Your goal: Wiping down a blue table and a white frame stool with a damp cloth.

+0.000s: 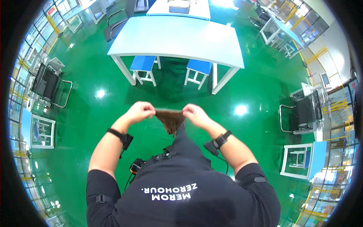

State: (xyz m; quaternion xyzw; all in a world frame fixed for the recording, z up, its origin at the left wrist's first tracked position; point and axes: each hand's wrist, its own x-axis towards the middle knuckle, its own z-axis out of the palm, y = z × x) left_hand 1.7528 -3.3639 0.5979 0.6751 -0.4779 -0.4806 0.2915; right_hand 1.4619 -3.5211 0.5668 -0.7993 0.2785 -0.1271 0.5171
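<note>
The left hand [139, 112] is curled shut, and its fingers pinch the left top corner of a small brown piece of soft cloth [170, 119]. A black band with a little box sits on the left wrist.

The brown cloth hangs between the two hands. Its top edge is pulled flat and straight from one hand to the other. The rest droops down to a point in the air, above the green shiny floor [94, 125] and in front of the person's dark top.

The right hand [195, 114] is curled shut too, and its fingers pinch the right top corner of the cloth. It also has a black band on the wrist.

Far past the hands stands a long pale blue desk with white legs [177, 38]. Two blue stools with white legs [143, 68] are tucked under it. Well off to the left of the left hand is a black chair with a metal frame [47, 83]. Well off to the right of the right hand is another black chair [304, 111].
</note>
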